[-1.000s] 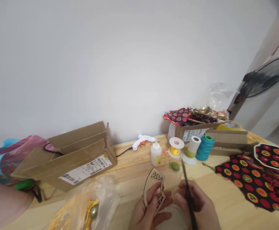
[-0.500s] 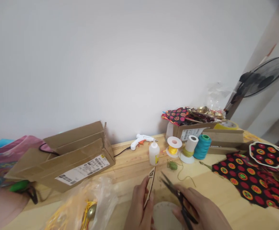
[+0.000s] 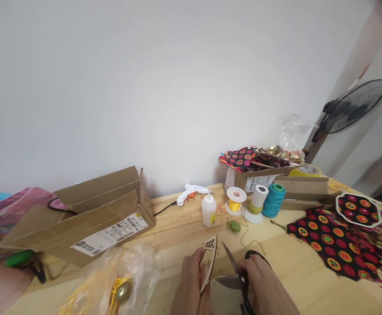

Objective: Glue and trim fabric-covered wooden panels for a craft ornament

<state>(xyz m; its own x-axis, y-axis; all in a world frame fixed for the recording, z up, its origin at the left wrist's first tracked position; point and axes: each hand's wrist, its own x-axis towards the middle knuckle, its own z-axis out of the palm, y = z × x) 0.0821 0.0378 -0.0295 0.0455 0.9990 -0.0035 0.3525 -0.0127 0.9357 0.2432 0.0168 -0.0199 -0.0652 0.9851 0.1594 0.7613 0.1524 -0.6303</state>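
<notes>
Brown wood is showing in our left hand [image 3: 191, 278], whose fingers are gripping one curved piece [image 3: 210, 244] above the worktop [image 3: 178, 221]; our right hand's [image 3: 262, 280] fingers are curling round the scissors [image 3: 232, 282]. Compared with half a second ago, the blades are standing wide apart beside the piece, so we are judging them free to receive something. Going outward, we are counting one pale disc [image 3: 223, 301] below the blades, one green thread tangle [image 3: 234, 226], one bottle [image 3: 208, 214], three spools (yellow [image 3: 234, 204], olive [image 3: 255, 208], teal [image 3: 274, 202]), one glue gun [image 3: 188, 190] and one fan [image 3: 353, 109].
</notes>
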